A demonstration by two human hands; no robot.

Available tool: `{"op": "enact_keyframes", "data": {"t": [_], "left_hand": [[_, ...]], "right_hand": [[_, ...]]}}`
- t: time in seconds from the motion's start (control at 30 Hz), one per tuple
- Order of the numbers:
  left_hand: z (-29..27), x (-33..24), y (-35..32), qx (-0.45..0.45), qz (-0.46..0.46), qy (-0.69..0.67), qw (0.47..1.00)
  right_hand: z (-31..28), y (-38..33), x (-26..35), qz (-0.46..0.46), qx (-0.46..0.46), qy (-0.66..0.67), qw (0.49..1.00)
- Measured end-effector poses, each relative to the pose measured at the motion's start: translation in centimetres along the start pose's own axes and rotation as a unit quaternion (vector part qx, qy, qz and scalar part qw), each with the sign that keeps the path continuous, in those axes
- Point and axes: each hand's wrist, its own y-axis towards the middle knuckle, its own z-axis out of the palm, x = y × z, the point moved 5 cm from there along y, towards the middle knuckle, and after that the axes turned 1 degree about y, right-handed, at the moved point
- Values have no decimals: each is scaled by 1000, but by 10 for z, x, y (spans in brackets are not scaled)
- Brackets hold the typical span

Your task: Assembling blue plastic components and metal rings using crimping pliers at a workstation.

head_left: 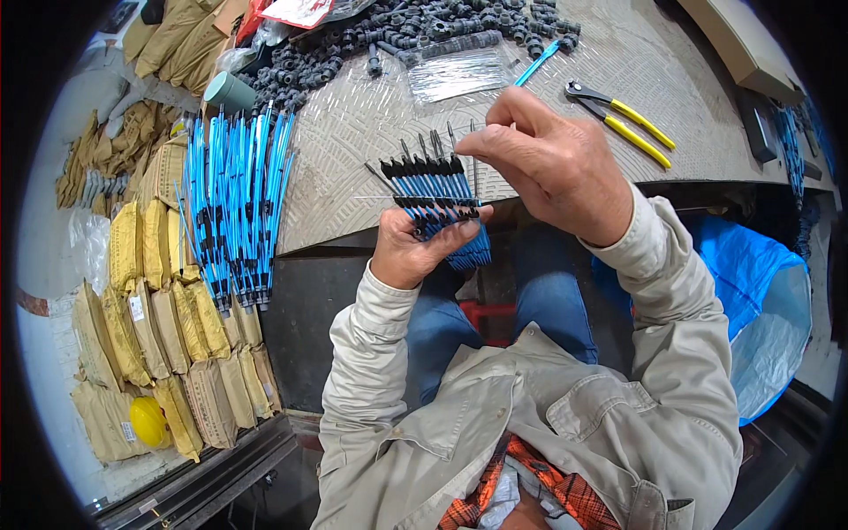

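My left hand is closed around a bundle of thin blue rods with black fittings and dark pointed tips. The rods fan out side by side, their tips pointing away from me toward the table. Beside the tips, my right hand has its thumb and forefinger pinched together at the upper right of the bundle. Whatever lies between those fingers is too small to make out. A thin light wire crosses near the rods at the left.
Cutting pliers with yellow handles lie on the table, near a clear bag of thin silvery pieces. Black fittings are heaped behind. More blue rods hang over the left edge, above stacked packages. A blue bag stands right.
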Motion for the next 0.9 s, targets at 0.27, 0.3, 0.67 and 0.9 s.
{"op": "enact_keyframes", "data": {"t": [0.27, 0.3, 0.67, 0.9], "left_hand": [[1, 1, 1, 8, -10, -13, 1000], [1, 0, 1, 7, -7, -8, 1000], [-1, 7, -2, 47, -41, -15, 998], [-1, 7, -1, 20, -29, -53, 998]], "right_hand": [[12, -10, -3, 61, -53, 122, 989], [9, -8, 0, 56, -42, 85, 994], [10, 21, -11, 20, 114, 183, 976], [28, 23, -16, 48, 123, 344, 930]]}}
